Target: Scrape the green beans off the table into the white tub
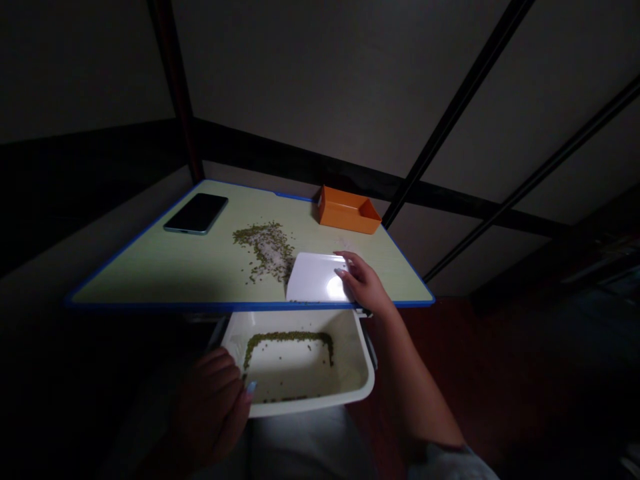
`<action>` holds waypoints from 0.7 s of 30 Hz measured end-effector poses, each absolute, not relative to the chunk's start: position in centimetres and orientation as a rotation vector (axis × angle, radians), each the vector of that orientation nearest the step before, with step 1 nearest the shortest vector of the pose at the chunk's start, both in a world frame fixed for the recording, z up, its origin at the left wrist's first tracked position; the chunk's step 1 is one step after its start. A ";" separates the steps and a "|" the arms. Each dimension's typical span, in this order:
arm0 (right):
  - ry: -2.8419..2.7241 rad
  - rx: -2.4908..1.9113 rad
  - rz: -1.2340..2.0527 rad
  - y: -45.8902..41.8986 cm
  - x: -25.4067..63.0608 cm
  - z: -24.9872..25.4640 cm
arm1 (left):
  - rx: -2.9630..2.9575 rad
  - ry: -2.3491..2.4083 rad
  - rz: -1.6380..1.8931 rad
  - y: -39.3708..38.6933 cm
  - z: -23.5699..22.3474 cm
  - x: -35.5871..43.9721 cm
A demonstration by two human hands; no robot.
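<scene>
My right hand [367, 283] grips the right edge of a white, flat, smooth piece that looks like a plastic scraper or shallow tray [315, 277], resting at the front of the table. Just left of it lies a scattered pile of small green grains [267, 247] mixed with pale bits. Below the table's front edge, a white plastic basin [367, 387] sits at my lap. Green grains line its inner bottom edge. My left hand [215, 400] is closed on the basin's left rim, with the thumb at the inner side.
The small table [135, 273] has a pale green top and a blue edge. A dark-screened phone [197, 213] lies at its left. An orange open box [347, 211] stands at the back right. Behind rises a panelled wall [300, 80] with dark strips.
</scene>
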State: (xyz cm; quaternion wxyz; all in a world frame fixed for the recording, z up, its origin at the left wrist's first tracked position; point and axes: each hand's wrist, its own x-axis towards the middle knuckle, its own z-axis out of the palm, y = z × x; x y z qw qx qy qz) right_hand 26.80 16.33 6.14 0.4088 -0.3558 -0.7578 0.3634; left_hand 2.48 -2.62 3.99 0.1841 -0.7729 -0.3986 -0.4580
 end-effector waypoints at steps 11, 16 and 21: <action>-1.755 -0.819 1.091 15.9 27.1 6.7 | -2.171 -1.116 -1.326 -2.6 3.9 2.6; -1.366 -0.809 1.022 16.0 27.5 6.1 | -2.132 -1.116 -1.347 -2.5 3.8 2.5; -1.232 -0.808 0.927 16.1 27.1 6.0 | -2.112 -1.097 -1.332 -2.5 4.4 2.5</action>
